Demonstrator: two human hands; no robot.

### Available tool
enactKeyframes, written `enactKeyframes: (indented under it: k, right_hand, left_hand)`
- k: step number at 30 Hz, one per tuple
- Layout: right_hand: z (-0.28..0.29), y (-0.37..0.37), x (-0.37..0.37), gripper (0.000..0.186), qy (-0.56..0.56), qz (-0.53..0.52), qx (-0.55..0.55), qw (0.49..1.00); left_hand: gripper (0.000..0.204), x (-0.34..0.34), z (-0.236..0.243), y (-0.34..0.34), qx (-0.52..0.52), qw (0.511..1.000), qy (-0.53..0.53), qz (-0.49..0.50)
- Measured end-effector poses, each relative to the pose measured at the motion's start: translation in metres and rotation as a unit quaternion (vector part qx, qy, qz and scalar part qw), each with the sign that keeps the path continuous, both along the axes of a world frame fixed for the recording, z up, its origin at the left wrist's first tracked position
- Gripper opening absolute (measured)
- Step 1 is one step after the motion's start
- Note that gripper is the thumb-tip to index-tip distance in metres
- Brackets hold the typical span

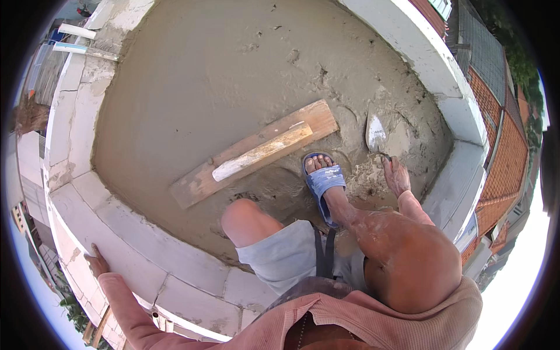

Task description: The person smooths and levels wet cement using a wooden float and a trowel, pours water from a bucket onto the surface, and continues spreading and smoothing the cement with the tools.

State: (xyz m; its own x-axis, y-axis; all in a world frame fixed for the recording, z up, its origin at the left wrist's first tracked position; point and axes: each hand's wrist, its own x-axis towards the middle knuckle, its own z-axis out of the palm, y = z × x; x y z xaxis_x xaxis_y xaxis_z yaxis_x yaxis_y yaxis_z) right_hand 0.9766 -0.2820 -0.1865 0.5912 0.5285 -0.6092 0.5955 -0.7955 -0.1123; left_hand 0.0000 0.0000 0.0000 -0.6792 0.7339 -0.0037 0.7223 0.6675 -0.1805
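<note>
My right hand [396, 176] is closed round the dark handle of a pointed trowel [375, 133]. The trowel's pale, mortar-smeared blade lies on the wet grey mortar [175, 76], to the right of my sandalled foot. Out at the lower left, my left hand [98, 262] rests on the outer edge of the white block wall [125, 248], its fingers stretched out and holding nothing. A long wooden float [318, 119] with a mortar-stained wooden handle [262, 151] lies aslant on the mortar, left of the foot and apart from both hands.
Low block walls enclose the mortar, with the right wall [461, 169] near my right arm. Two white pipes [70, 48] stick out at the upper left wall. My blue sandal [325, 184] stands in the mortar. Tiled roofs [504, 169] lie beyond and below the wall.
</note>
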Motion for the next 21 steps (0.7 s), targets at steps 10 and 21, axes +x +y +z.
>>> enactKeyframes:
  k: [10, 21]
  right_hand:
    - [-0.005, -0.015, 0.036, 0.05, 0.108, 0.245, -0.239, 0.933]
    - [0.022, 0.244, -0.221, 0.045, 0.097, 0.643, 0.249, 0.718]
  left_hand:
    - [0.091, 0.063, 0.02, 0.003, -0.052, 0.995, 0.057, 0.055]
    - [0.09, 0.067, 0.025, 0.011, -0.053, 0.993, 0.078, 0.07]
